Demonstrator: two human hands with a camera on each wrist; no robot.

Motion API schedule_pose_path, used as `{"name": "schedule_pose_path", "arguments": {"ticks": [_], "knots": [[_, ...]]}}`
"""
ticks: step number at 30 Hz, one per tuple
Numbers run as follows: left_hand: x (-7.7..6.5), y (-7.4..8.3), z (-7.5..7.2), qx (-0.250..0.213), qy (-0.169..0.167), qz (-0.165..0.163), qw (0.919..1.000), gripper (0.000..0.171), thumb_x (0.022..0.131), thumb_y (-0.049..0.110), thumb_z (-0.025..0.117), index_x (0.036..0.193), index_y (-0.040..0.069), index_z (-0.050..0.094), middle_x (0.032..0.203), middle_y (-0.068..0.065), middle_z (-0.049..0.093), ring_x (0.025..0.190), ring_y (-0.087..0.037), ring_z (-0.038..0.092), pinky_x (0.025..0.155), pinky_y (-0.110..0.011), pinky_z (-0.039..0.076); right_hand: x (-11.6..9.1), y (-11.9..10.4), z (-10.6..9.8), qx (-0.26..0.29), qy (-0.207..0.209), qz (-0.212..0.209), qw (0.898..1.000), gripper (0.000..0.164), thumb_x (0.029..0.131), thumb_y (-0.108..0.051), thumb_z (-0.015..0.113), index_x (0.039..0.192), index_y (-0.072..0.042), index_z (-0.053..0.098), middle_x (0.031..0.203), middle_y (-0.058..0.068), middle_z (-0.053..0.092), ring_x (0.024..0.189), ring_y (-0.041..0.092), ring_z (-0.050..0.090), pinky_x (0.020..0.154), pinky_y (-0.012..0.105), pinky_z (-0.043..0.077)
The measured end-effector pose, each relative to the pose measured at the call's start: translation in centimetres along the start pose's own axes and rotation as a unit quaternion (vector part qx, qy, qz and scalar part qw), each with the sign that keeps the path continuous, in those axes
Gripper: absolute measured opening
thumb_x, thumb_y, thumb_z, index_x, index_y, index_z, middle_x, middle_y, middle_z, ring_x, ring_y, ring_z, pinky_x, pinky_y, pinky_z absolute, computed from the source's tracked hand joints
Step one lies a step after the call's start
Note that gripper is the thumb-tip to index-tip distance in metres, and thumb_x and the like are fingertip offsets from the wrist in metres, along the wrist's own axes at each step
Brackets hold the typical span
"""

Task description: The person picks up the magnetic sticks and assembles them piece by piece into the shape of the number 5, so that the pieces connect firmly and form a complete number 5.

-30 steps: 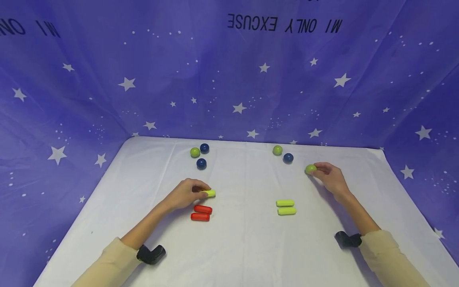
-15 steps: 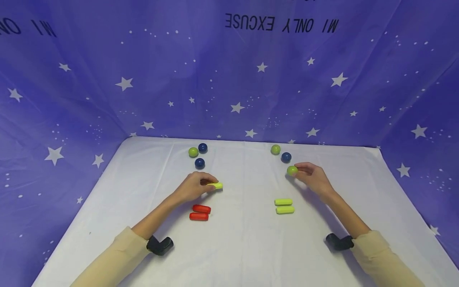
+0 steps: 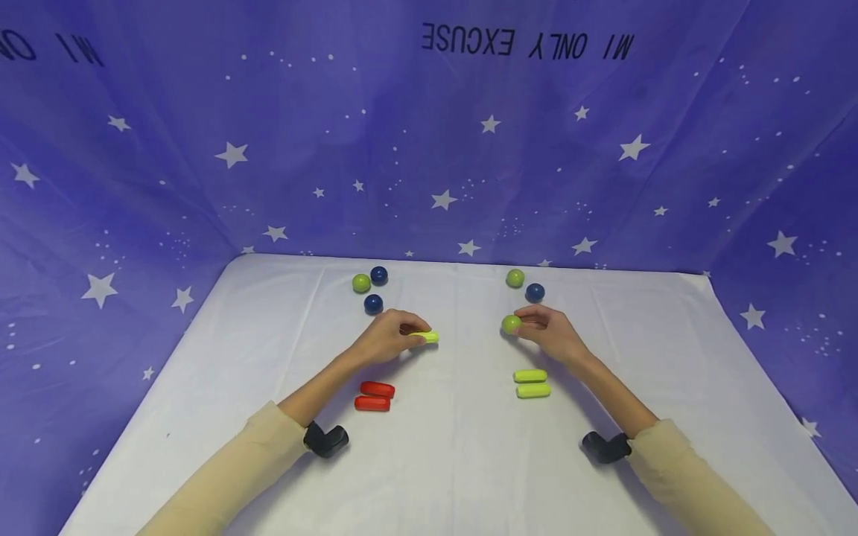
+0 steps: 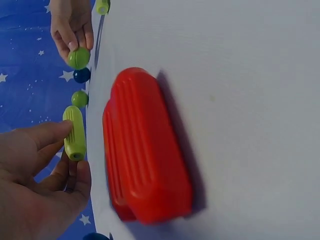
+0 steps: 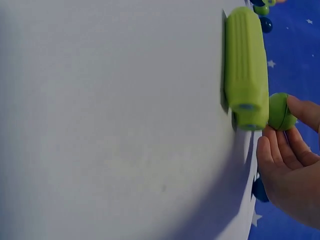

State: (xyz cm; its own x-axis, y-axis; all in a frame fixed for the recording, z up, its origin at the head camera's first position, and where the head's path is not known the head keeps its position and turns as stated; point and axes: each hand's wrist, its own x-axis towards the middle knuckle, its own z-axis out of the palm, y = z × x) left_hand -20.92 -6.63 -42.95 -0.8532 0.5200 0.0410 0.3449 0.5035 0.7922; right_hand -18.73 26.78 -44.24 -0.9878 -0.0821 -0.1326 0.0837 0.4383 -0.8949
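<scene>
Both of our hands have moved inward since the earlier frame, closing the gap between the yellow-green stick (image 3: 430, 337) and the green ball (image 3: 512, 324), while the other pieces lie as they did. Our left hand (image 3: 389, 336) grasps the stick between thumb and fingers; its sides are ribbed lengthwise, and its blunt end shows a small round hole. Our right hand (image 3: 551, 333) pinches the ball, smooth and round with a fine seam, just before three o'clock from the stick; the two are apart.

We see two red sticks (image 3: 372, 403) at about six o'clock from our left hand, side by side, grooved and plastic-looking, with bevelled ends. Two more yellow-green sticks (image 3: 532, 391) lie parallel at five o'clock from the held ball. At twelve o'clock from that ball sits a second green ball (image 3: 515, 278), and at one o'clock a glossy blue ball (image 3: 535, 292). Toward ten o'clock from the held stick we find a third green ball (image 3: 361, 283) with two dark blue balls (image 3: 373, 304).

Lightly creased white cloth covers the surface (image 3: 456, 461). Past its twelve o'clock edge hangs a violet-blue fabric (image 3: 402, 164), printed with white stars and upside-down black lettering.
</scene>
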Motion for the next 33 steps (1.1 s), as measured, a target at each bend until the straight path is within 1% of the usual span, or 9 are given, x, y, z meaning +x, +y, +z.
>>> {"name": "schedule_pose_path", "arguments": {"ticks": [3, 10, 16, 24, 33], "knots": [[0.5, 0.2, 0.3, 0.002, -0.004, 0.001, 1.0, 0.019, 0.089, 0.005, 0.073, 0.108, 0.003, 0.075, 0.098, -0.004, 0.072, 0.087, -0.015, 0.063, 0.079, -0.029, 0.051, 0.4, -0.2, 0.7, 0.003, -0.008, 0.002, 1.0, 0.043, 0.092, -0.013, 0.073, 0.13, 0.003, 0.059, 0.126, 0.019, 0.064, 0.117, 0.032, 0.06, 0.103, 0.044, 0.041], [1.6, 0.7, 1.1, 0.008, -0.006, 0.0, 0.9999, 0.018, 0.089, 0.005, 0.072, 0.107, 0.003, 0.075, 0.096, -0.003, 0.072, 0.087, -0.015, 0.061, 0.08, -0.029, 0.05, 0.8, -0.4, 1.7, -0.011, -0.022, 0.003, 1.0, 0.043, 0.091, -0.016, 0.074, 0.128, 0.001, 0.06, 0.122, 0.017, 0.066, 0.115, 0.031, 0.061, 0.094, 0.04, 0.045], [2.5, 0.9, 2.0, 0.012, -0.008, 0.011, 0.9998, 0.017, 0.089, 0.004, 0.072, 0.105, 0.003, 0.075, 0.094, -0.003, 0.072, 0.085, -0.015, 0.061, 0.079, -0.029, 0.049, 0.9, -0.5, 2.2, -0.009, -0.032, -0.007, 0.999, 0.04, 0.091, -0.013, 0.073, 0.126, 0.002, 0.06, 0.12, 0.017, 0.067, 0.113, 0.031, 0.062, 0.096, 0.042, 0.045], [3.6, 1.6, 2.9, 0.009, -0.007, 0.003, 0.9999, 0.017, 0.09, 0.004, 0.072, 0.106, 0.003, 0.075, 0.094, -0.004, 0.071, 0.085, -0.015, 0.059, 0.078, -0.028, 0.047, 0.9, -1.0, 3.1, -0.016, -0.036, -0.009, 0.999, 0.038, 0.091, -0.011, 0.074, 0.124, 0.001, 0.062, 0.116, 0.015, 0.069, 0.109, 0.028, 0.064, 0.093, 0.039, 0.048], [4.4, 2.1, 3.7, 0.013, -0.003, -0.003, 0.9999, 0.016, 0.089, 0.003, 0.071, 0.105, 0.002, 0.075, 0.095, -0.006, 0.071, 0.086, -0.017, 0.061, 0.08, -0.029, 0.049, 1.2, -1.2, 3.5, -0.007, -0.043, -0.002, 0.999, 0.034, 0.089, -0.011, 0.075, 0.119, -0.001, 0.062, 0.114, 0.011, 0.069, 0.107, 0.025, 0.065, 0.094, 0.039, 0.049]]}}
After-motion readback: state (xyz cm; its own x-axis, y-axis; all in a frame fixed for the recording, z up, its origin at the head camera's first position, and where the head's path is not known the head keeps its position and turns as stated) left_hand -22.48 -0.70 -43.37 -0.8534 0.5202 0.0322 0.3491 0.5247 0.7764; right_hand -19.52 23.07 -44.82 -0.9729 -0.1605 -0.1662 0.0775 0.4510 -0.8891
